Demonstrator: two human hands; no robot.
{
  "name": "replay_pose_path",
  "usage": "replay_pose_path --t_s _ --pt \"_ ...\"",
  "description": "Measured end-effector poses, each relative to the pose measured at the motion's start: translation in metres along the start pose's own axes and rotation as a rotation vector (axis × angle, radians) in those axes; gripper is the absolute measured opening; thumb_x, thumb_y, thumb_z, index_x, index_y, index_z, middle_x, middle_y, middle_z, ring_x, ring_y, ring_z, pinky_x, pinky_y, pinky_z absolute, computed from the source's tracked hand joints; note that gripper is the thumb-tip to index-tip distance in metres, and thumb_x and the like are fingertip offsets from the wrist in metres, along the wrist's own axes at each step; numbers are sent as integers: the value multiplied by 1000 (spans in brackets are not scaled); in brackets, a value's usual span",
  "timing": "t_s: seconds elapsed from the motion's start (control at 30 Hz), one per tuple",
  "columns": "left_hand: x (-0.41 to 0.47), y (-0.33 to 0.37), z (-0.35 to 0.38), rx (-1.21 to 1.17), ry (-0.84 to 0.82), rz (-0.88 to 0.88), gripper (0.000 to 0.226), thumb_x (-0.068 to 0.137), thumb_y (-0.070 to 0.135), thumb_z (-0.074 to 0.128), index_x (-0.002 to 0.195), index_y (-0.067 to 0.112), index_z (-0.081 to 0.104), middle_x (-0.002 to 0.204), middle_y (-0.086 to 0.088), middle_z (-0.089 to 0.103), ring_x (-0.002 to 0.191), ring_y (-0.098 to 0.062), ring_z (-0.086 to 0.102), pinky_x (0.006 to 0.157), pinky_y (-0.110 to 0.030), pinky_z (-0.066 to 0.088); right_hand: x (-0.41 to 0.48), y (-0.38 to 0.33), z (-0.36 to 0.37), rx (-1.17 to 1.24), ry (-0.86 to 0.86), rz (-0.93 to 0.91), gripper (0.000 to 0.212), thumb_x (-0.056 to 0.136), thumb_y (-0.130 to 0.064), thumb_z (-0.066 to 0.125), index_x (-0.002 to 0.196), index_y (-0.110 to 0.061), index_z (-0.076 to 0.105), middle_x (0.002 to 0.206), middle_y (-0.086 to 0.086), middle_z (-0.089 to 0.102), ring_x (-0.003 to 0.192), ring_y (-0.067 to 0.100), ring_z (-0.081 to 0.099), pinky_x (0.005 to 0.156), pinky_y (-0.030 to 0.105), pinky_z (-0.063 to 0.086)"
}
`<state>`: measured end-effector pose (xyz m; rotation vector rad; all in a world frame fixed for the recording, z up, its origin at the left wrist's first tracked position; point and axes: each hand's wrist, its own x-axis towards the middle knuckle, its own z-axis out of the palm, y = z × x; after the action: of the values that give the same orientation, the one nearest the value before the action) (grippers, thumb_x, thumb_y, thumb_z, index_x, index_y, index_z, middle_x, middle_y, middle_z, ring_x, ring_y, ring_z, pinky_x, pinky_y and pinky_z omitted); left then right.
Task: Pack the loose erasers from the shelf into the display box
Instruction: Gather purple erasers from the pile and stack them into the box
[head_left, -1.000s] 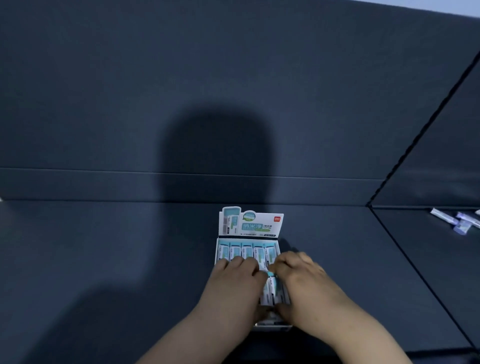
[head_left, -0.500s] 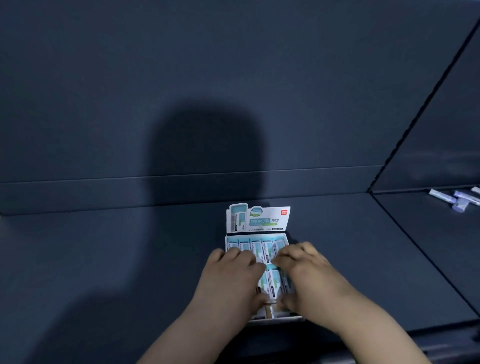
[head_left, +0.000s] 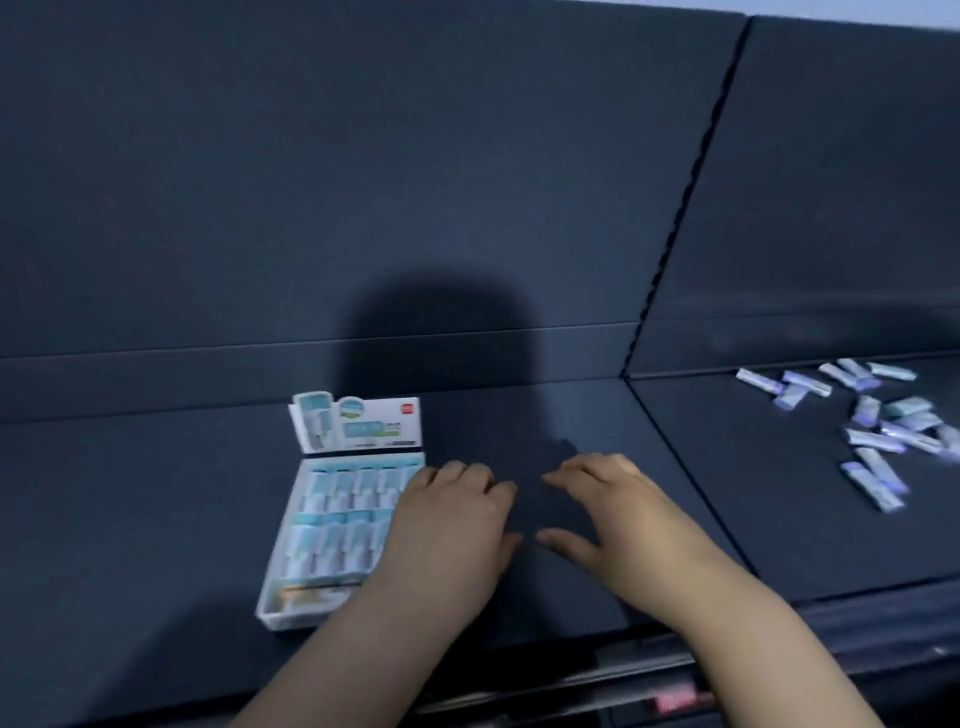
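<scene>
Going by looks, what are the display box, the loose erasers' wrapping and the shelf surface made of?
Display box: thin printed card, likely, white with a folded-up header flap.
Loose erasers: seem wrapped in glossy sleeves or film, catching pale highlights; blur leaves it open.
Shelf: dark matte sheet, possibly painted metal or laminate; no grain visible.

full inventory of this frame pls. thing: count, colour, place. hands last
display box: 1, white and teal, on the left shelf section, header flap upright.
packed erasers: two rows, exact count blurred, teal and white, inside the display box.
loose erasers: over a dozen, exact count unclear, pale white, lilac and teal, scattered on the right shelf section.
shelf: 2 sections joined at a seam, dark blue-grey, under everything.
back panel: dark blue-grey, behind the shelf, with a shadow on it.
left hand: 1, holds nothing, at the box's right edge.
right hand: 1, fingers spread, holds nothing, over bare shelf.
</scene>
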<state>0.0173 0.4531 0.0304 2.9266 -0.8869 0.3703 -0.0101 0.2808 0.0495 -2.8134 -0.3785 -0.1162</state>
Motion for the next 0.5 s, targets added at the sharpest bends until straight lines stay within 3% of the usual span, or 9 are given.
replay_pose_path --t_s 0.27,0.5 --pt "43 125 10 -33 38 -58 43 56 46 82 92 23 72 80 6 68 73 -17 65 67 -33 52 -67 120 -43 -41 -89 58 62 85 -55 52 139 -26 38 138 -11 38 129 9 30 108 23 26" --pt "52 184 14 -89 -53 -92 47 68 45 76 108 22 68 95 5 68 88 -18 65 79 -36 50 -98 172 -55 -18 -88 65 58 86 -52 52 137 -28 40 137 -12 40 129 7 30 109 22 25"
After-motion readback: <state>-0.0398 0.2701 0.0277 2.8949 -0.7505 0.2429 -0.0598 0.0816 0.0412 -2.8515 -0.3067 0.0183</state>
